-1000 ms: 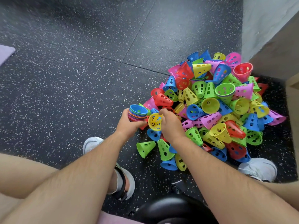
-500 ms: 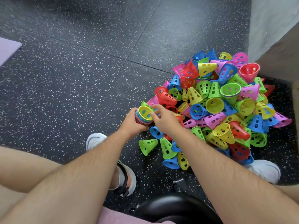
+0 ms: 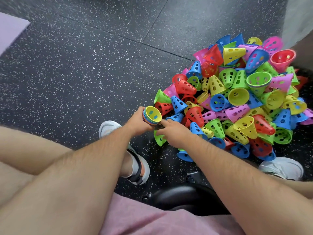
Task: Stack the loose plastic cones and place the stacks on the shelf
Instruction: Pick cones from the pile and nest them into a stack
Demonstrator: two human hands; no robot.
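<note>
Nested cone stack in hand beside the loose pile

The left hand (image 3: 138,122) curls round a nested stack (image 3: 152,115) of perforated plastic cones near centre, yellow one innermost, mouth up. The right hand (image 3: 175,134) lies with its fingers loosely spread, gripping nothing, index tip by the stack's rim, thumb over a green cone (image 3: 159,139). The pile (image 3: 237,102) of red, blue, green, yellow and pink cones lies at 2 o'clock on the black speckled rubber floor (image 3: 84,73). A purple mat (image 3: 10,29) lies at 10 o'clock and a pale wall (image 3: 298,19) stands at 1 o'clock.

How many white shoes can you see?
2: one white shoe partly behind the left forearm, the other white shoe at the near edge of the colourful plastic cone pile.
</note>
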